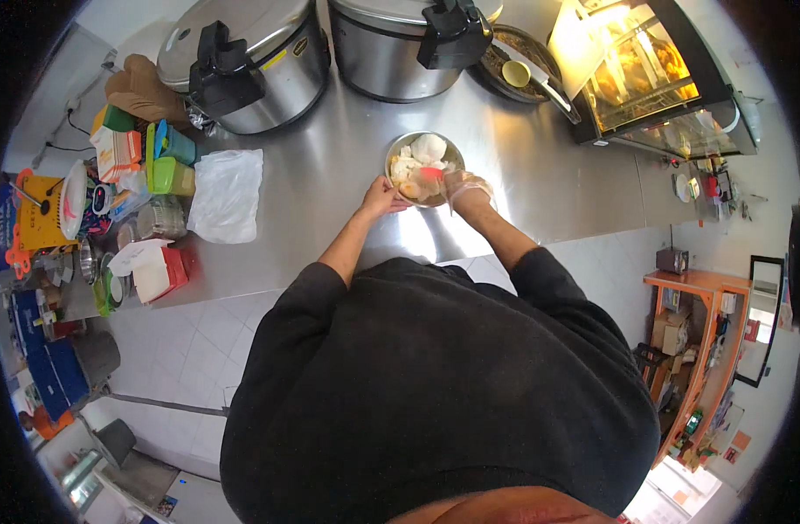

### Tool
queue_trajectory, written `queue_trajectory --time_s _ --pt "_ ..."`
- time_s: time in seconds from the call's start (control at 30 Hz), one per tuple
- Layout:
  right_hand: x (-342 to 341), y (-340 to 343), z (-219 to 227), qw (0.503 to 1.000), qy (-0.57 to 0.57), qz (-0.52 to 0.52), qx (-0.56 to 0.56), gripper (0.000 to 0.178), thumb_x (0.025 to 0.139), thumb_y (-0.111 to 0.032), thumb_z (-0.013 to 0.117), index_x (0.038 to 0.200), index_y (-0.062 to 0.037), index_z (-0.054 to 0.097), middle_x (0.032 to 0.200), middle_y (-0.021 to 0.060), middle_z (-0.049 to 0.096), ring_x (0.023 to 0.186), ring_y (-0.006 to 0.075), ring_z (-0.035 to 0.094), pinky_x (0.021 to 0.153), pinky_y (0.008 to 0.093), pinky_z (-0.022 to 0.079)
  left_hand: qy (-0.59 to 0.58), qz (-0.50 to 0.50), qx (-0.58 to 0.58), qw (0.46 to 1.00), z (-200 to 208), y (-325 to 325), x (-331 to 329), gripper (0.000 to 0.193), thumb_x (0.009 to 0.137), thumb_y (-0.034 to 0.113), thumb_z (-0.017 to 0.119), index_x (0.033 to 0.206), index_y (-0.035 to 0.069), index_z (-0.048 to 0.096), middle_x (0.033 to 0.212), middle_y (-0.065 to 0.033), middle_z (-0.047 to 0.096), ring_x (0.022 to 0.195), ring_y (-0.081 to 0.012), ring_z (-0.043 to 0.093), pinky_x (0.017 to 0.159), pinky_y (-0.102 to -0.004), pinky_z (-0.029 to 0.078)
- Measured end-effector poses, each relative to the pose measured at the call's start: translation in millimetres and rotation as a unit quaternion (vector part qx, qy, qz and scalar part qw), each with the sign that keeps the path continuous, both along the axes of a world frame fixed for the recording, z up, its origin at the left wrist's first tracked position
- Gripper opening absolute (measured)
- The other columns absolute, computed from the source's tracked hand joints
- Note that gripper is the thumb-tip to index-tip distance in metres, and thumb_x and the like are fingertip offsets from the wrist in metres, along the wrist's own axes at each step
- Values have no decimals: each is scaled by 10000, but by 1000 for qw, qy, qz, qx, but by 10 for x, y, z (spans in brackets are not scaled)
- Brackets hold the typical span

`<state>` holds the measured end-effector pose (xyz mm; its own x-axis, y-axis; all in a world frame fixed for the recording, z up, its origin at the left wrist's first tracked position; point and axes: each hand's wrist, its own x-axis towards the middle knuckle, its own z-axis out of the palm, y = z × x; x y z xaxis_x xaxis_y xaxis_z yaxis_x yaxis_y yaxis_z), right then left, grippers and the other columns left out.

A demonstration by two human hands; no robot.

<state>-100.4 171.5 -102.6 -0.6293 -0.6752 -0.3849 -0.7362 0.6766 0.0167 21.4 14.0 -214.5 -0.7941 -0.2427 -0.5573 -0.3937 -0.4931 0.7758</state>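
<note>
A round metal bowl [460, 155] stands on the steel counter in front of me, with a rounded white mound [429, 148] and looser white lumps in it, probably rice. My left hand [383, 198] holds the bowl's near left edge, fingers against its side. Over the bowl's right side, my right hand [466, 188] wears a clear plastic glove. Its fingers are closed on a red utensil [431, 174], whose blurred end reaches into the food. The utensil's exact kind and handle cannot be made out.
Two large steel cookers [286, 74] stand at the back. A dark pan [526, 65] with a ladle [516, 73] sits beside a lit glass food warmer [649, 65]. White plastic bags [226, 194] lie left, near green containers [171, 175] and a red-and-white box [161, 273].
</note>
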Motion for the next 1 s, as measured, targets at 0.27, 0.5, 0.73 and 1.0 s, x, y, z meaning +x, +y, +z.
queue_trajectory --time_s 0.27,0.5,0.73,1.0 --pt "-142 -165 260 995 -96 27 27 273 913 -204 485 1088 -57 633 1039 160 688 913 313 691 750 425 561 -32 5 7 999 211 34 51 198 947 54 462 1099 7 344 1081 -232 548 873 -328 688 729 -382 615" --pt "271 187 -282 999 49 19 -7 272 921 -177 450 1041 -24 641 866 192 699 742 314 708 604 437 562 -12 13 -9 1000 144 145 -2 136 976 61 418 1031 66 294 1036 -256 550 860 -378 688 710 -441 615" --pt "-374 211 283 1000 -2 3 1 271 902 -277 509 990 -76 667 935 156 701 842 296 700 653 432 560 -5 35 -5 999 152 397 52 145 980 81 419 1076 74 310 1079 -223 560 893 -370 683 745 -438 603" --pt "-395 229 64 992 4 122 -12 338 949 -264 465 1089 -37 673 1005 157 696 918 270 693 697 409 563 -5 31 40 999 146 477 3 126 973 54 398 1054 57 303 1091 -235 524 924 -373 675 785 -447 592"
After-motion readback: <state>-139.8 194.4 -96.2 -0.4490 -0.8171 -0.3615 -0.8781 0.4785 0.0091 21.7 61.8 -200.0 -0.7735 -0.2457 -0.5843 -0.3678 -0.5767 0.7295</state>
